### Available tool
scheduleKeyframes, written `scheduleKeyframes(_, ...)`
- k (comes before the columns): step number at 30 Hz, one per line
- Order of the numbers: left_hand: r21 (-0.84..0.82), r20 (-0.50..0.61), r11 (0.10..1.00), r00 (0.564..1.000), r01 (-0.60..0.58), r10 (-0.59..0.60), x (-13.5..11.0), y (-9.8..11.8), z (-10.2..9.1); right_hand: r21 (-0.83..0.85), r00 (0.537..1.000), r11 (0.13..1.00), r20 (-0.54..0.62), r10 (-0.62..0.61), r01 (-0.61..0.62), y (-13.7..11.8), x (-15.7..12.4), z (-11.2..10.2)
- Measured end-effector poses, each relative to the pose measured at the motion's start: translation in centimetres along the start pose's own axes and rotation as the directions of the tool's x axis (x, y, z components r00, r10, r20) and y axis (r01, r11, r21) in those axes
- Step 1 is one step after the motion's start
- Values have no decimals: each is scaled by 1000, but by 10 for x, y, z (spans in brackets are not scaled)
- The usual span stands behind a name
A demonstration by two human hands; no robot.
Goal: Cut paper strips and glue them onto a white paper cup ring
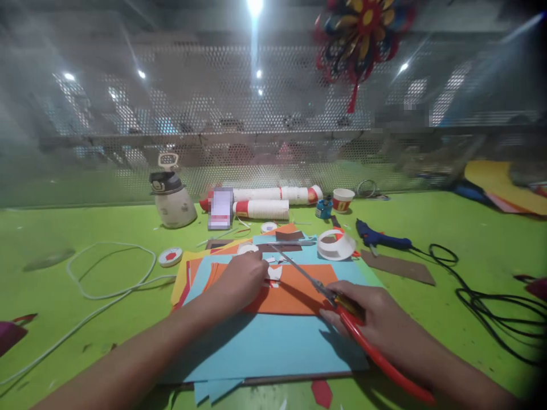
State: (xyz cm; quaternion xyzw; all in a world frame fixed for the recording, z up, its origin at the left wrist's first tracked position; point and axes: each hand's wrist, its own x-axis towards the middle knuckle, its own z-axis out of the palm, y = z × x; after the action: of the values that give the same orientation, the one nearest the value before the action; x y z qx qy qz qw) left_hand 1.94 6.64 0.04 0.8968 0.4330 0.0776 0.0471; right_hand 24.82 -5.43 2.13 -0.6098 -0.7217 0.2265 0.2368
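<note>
- Holding red-handled scissors [325, 291] in the right hand [376, 304], wrapping fingers and thumb snugly about the handles and pointing the blades forward and leftward over an orange sheet [299, 302].
- Curling the left hand [241, 279] over the same sheet, bunching its fingers together just beside a small white piece [274, 273]; not being able to tell pinching from mere resting, with the fingertips mostly hidden.
- Locating the small white piece on the orange sheet, between the left hand and the scissors, above a light-blue sheet [273, 347].
- Judging by the blade tips near the left fingers, probably working best by angling the tips aside, bracing the paper flat and squeezing the handles slowly.
- Noticing a white bottle [175, 208] standing upright at the back left under a dark lid; not making out any contents.
- Finding a long stack of paper cups [260, 195] lying on its side at the back, nesting cup within cup, with a shorter stack [267, 209] lying in front.
- Spotting an upright paper cup [343, 200] to the right, not seeing into it.
- Picking out a small blue bottle [323, 209] just beside that cup, not being able to tell its contents.
</note>
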Motion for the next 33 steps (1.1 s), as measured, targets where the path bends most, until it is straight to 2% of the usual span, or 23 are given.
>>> scheduleKeyframes(7,-8,-12,999,999,39,-39,-3,7,-2,-21,996,999,-82,-39,38,-7,-2,1)
scheduleKeyframes(12,-126,-41,989,996,73,-79,-2,7,-13,-43,989,996,-127,-78,73,-7,-4,2)
scheduleKeyframes(17,-298,-6,947,992,119,-126,-8,3,-22,-45,980,993,-165,-113,107,-4,-2,3)
scheduleKeyframes(21,-471,41,868,987,155,-153,-14,-2,-23,-47,978,993,-171,-116,110,1,3,6)
scheduleKeyframes(26,-681,74,713,984,169,-163,-24,-4,-28,-21,973,992,-190,-127,125,0,1,6)
scheduleKeyframes(30,-792,79,592,987,148,-140,-33,2,-31,2,970,992,-212,-121,124,0,1,4)
scheduleKeyframes(33,-835,69,536,990,125,-123,-36,8,-28,25,964,990,-235,-128,138,4,4,3)
